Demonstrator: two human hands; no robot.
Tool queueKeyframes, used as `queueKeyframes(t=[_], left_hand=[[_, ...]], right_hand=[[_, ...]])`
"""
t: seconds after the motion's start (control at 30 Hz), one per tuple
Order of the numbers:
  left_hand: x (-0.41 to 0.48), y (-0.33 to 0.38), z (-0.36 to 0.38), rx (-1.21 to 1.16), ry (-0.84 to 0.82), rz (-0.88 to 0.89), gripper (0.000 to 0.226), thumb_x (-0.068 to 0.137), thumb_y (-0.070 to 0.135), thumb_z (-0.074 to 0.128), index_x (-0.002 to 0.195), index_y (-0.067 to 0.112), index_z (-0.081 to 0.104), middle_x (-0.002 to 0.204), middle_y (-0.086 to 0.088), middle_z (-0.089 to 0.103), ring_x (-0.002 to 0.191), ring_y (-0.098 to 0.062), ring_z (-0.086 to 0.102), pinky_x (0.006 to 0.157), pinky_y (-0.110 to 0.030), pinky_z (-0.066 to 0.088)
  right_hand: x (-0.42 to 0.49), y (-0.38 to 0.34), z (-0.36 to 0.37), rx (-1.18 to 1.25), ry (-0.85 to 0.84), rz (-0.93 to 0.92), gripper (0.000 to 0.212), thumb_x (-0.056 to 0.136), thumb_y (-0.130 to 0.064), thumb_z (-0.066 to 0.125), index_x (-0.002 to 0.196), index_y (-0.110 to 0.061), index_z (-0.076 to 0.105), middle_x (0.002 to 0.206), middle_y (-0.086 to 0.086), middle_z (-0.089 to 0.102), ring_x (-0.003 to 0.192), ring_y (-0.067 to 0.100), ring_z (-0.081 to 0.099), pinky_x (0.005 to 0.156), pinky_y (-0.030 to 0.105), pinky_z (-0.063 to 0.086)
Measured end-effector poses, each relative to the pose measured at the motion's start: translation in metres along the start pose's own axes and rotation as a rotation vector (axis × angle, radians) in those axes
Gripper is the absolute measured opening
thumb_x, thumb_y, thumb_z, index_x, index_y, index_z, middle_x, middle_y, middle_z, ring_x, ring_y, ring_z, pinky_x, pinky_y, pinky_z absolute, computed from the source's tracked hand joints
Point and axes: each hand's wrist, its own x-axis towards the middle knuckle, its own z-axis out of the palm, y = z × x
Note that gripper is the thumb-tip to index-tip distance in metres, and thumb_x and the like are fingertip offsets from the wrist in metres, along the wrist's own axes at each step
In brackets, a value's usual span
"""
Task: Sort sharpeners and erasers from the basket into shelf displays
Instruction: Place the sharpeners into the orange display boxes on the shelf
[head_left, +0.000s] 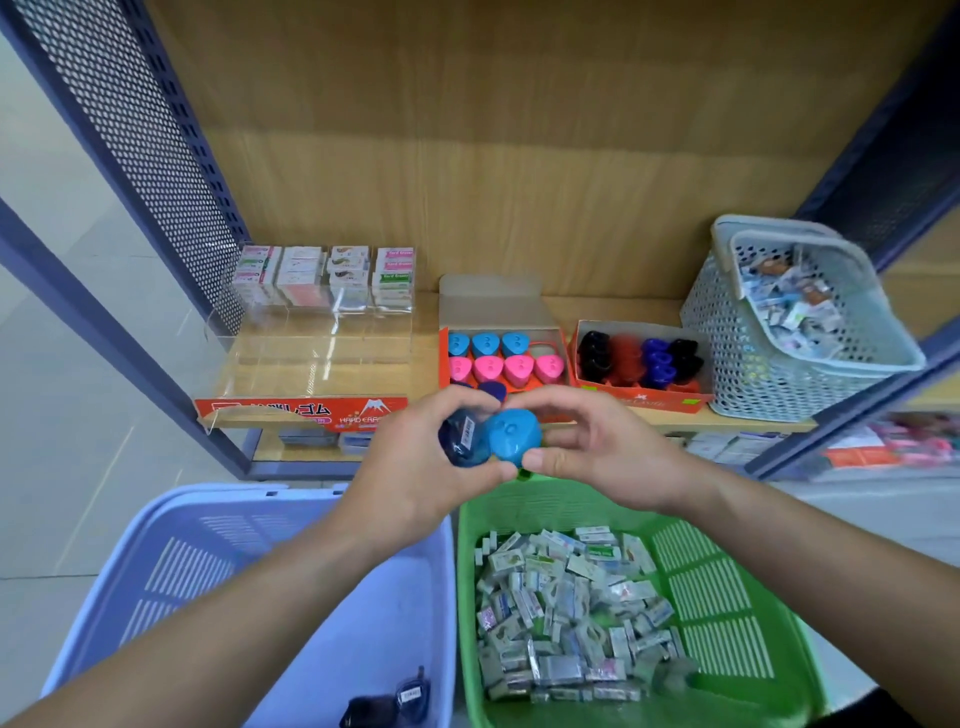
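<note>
My left hand (415, 470) curls round a dark blue sharpener (460, 441) (barcode sticker facing me), thumb underneath. My right hand (597, 447) pinches a light blue sharpener (514, 434) between thumb and fingertips, and the two sharpeners touch between my hands. Just beyond my knuckles sits the orange box (493, 306) of pink and blue sharpeners. Below my right wrist is the green basket (727, 597) of erasers (566, 613); below my left wrist is the lilac basket (208, 561).

Navy sharpener (461, 440) in left hand (415, 470), turquoise sharpener (514, 434) in right hand (605, 452)
</note>
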Motion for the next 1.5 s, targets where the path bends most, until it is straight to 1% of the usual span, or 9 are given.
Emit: queueKeyframes(t=[0.2,0.33,0.43,0.53,0.73,0.87,1.03,1.27,1.5], left_hand=[[0.004,-0.009,0.006,-0.014,0.001,-0.04,0.039,0.068,0.022,0.092,0.096,0.036,0.068,0.09,0.019,0.071,0.08,-0.005,0.067,0.075,-0.025,0.054],[0.01,-0.017,0.006,-0.025,0.008,-0.053,0.036,0.067,0.026,0.092,0.093,0.03,0.068,0.086,0.016,0.07,0.072,-0.006,0.063,0.068,-0.024,0.052],[0.015,-0.023,0.008,-0.028,0.016,-0.066,0.038,0.065,0.03,0.093,0.092,0.028,0.067,0.082,0.011,0.069,0.07,-0.01,0.062,0.064,-0.026,0.051],[0.023,-0.029,0.007,-0.051,0.004,-0.097,0.039,0.067,0.027,0.092,0.097,0.029,0.067,0.089,0.014,0.07,0.078,-0.009,0.066,0.074,-0.03,0.056],[0.027,-0.038,0.006,-0.002,-0.007,-0.101,0.037,0.072,0.026,0.09,0.103,0.033,0.071,0.093,0.018,0.073,0.085,-0.005,0.069,0.083,-0.037,0.057],[0.03,-0.042,0.008,0.055,0.066,-0.108,0.035,0.07,0.03,0.091,0.099,0.033,0.071,0.089,0.017,0.071,0.08,-0.004,0.066,0.077,-0.032,0.056],[0.032,-0.04,0.013,0.158,0.081,-0.049,0.036,0.068,0.034,0.09,0.099,0.03,0.072,0.092,0.018,0.068,0.084,-0.001,0.063,0.076,-0.026,0.053],[0.041,-0.04,0.011,0.065,0.015,-0.155,0.035,0.074,0.026,0.087,0.1,0.036,0.065,0.092,0.012,0.067,0.081,-0.002,0.062,0.072,-0.017,0.052],[0.043,-0.051,0.005,0.081,-0.099,-0.2,0.047,0.087,0.012,0.072,0.123,0.036,0.052,0.104,0.012,0.059,0.092,0.0,0.057,0.071,-0.004,0.043]], right_hand=[[-0.002,0.014,0.002,-0.003,0.03,0.019,0.035,0.092,-0.003,0.069,0.123,-0.017,0.059,0.125,-0.003,0.067,0.118,0.01,0.063,0.102,0.024,0.048],[0.006,0.012,0.006,-0.013,0.029,0.047,0.033,0.093,-0.016,0.07,0.121,-0.032,0.061,0.12,-0.017,0.068,0.107,0.003,0.064,0.082,0.016,0.049],[0.017,0.015,0.013,0.004,0.082,0.056,0.034,0.086,-0.028,0.076,0.118,-0.027,0.065,0.111,-0.011,0.072,0.096,0.018,0.071,0.071,0.025,0.054],[0.026,0.02,0.011,0.046,0.118,0.053,0.033,0.085,-0.016,0.079,0.116,-0.02,0.068,0.106,-0.007,0.074,0.092,0.015,0.073,0.075,0.026,0.056],[0.036,0.027,0.006,0.016,0.126,0.073,0.038,0.091,-0.011,0.072,0.124,-0.026,0.063,0.125,-0.001,0.064,0.089,0.014,0.073,0.074,0.025,0.056],[0.039,0.029,0.008,-0.054,0.133,0.068,0.04,0.091,-0.017,0.073,0.127,-0.031,0.061,0.119,-0.011,0.064,0.078,0.004,0.065,0.072,0.024,0.054],[0.044,0.03,0.015,-0.13,0.298,0.102,0.036,0.076,-0.037,0.085,0.107,-0.03,0.067,0.097,-0.008,0.064,0.07,0.009,0.065,0.076,0.04,0.059],[0.048,0.042,-0.009,-0.174,0.287,0.165,0.034,0.084,-0.019,0.08,0.114,-0.027,0.066,0.105,-0.008,0.064,0.082,0.003,0.064,0.079,0.022,0.056],[0.09,0.078,-0.083,-0.482,0.512,0.231,0.048,0.076,-0.011,0.084,0.118,-0.021,0.062,0.109,-0.002,0.067,0.098,0.012,0.067,0.089,0.031,0.059]])
